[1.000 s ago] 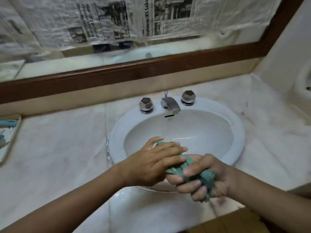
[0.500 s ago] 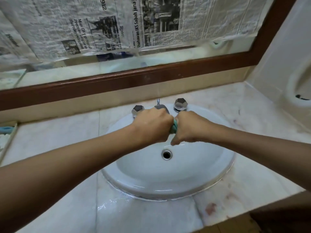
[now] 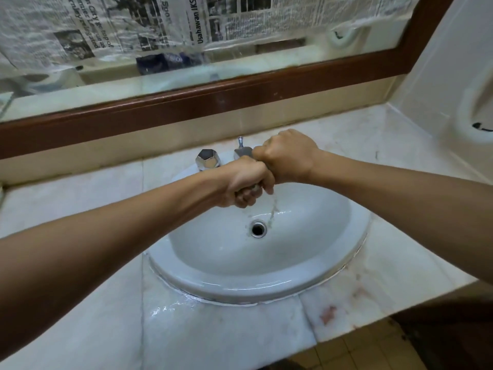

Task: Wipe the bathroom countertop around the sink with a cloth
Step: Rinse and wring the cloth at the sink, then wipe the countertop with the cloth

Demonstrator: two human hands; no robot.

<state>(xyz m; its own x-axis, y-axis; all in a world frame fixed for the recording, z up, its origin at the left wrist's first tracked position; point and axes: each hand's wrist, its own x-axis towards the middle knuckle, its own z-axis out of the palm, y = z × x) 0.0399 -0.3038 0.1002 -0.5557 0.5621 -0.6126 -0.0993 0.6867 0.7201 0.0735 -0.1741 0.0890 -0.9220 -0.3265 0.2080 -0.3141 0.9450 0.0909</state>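
Both fists are clenched together over the white oval sink [image 3: 266, 287], just in front of the faucet [image 3: 241, 150]. My left hand [image 3: 244, 184] and my right hand [image 3: 286, 156] press against each other, twisting the cloth between them. Only a small grey sliver of the cloth [image 3: 255, 187] shows under the left fingers; the rest is hidden inside the fists. A thin stream of water drips from the fists into the basin near the drain [image 3: 258, 228]. The marble countertop [image 3: 88, 303] surrounds the sink, with a wet patch in front of the rim.
A chrome faceted tap knob [image 3: 208, 159] stands left of the faucet; the right knob is hidden behind my right hand. A wood-framed mirror [image 3: 186, 100] covered with newspaper runs along the back. A white wall fixture [image 3: 477, 110] is at the right. Reddish stains mark the counter's front right.
The hands carried the cloth from the sink's front edge to over the basin by the faucet. Since half a second ago the fists have twisted, the right one higher, and water now drips out.
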